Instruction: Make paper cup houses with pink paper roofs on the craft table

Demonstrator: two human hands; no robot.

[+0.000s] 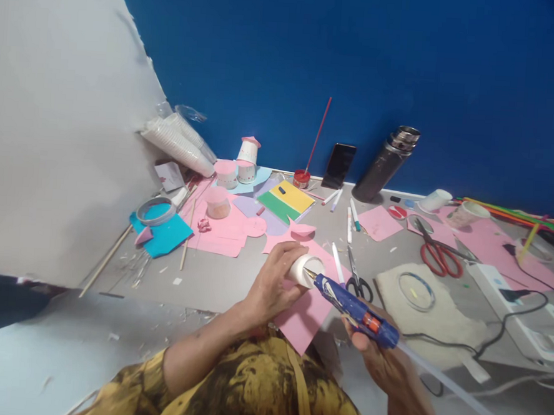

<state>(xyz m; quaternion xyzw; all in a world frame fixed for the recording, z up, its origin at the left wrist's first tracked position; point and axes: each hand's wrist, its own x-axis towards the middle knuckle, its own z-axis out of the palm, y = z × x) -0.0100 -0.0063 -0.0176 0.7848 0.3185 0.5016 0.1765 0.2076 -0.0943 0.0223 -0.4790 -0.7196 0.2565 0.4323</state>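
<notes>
both hands work together low in the centre of the frame. left hand (272, 282) is wrapped around a small white paper cup (302, 268), tipped on its side so its base end faces right. right hand (380, 355), lower right of centre, is closed around the grip of a blue glue gun (353, 309) with an orange trigger; a clear glue stick (458, 394) trails out of its back toward the lower right corner. the metal nozzle touches, or sits just at, the rim of the cup's end; whether glue is flowing cannot be told.

beneath the hands a pink paper sheet (305, 312) lies on the grey table (216, 279). just right of the cup are a white marker (338, 263) and small black-handled scissors (357, 278). red-handled scissors (436, 252) lie further right, and a dark flask (385, 164) leans against the blue wall at upper right. a stack of white cups (180, 142) lies at upper left, with decorated cups (245, 162) near it.

to do this step well, it seems wise to keep the cup steady and the left fingers back from the hot tip, lay a thin even bead along the rim while turning the cup slowly, and hold the work over the pink sheet so drips land there
</notes>
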